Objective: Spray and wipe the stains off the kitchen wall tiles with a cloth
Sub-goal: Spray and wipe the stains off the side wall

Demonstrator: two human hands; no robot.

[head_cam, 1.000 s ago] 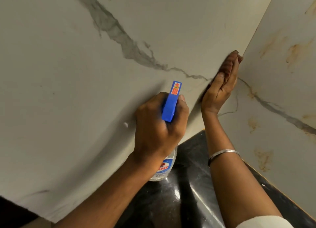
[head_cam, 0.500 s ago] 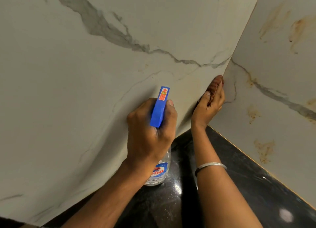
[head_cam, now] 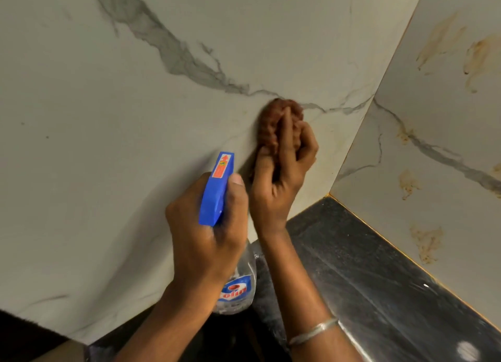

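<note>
The left hand (head_cam: pixel 203 234) grips the neck of a spray bottle (head_cam: pixel 215 193), fingers curled tight round it and the thumb lying up along the right side of the blue spray head. The right hand (head_cam: pixel 282 182) clutches a bunched brown cloth (head_cam: pixel 271 120) in curled fingers and presses it flat against the wall.

The 2 tiled walls meet in a corner to the right of the hands. The larger one, the far wall (head_cam: pixel 122 158), is pale marble-look tile with a grey vein running from the upper left down towards the corner; the cloth sits on that vein, left of the corner and just above and to the right of the spray head. The right wall (head_cam: pixel 447 150) has the same pale tile with its own grey vein.

A glossy black counter (head_cam: pixel 379 294) fills the near right and runs back into the corner, with a thin golden strip along its join with the right wall.

The bottle is tilted, its blue head aimed at the far wall and its clear body with a blue, white and red label hanging below the left hand, over the counter.

Rusty orange stains (head_cam: pixel 479 58) mark the right wall: streaks high up, a blotch (head_cam: pixel 408 184) lower down, and a patch (head_cam: pixel 427 243) just above the counter.

A thin silver bangle (head_cam: pixel 311 332) circles the right wrist.
</note>
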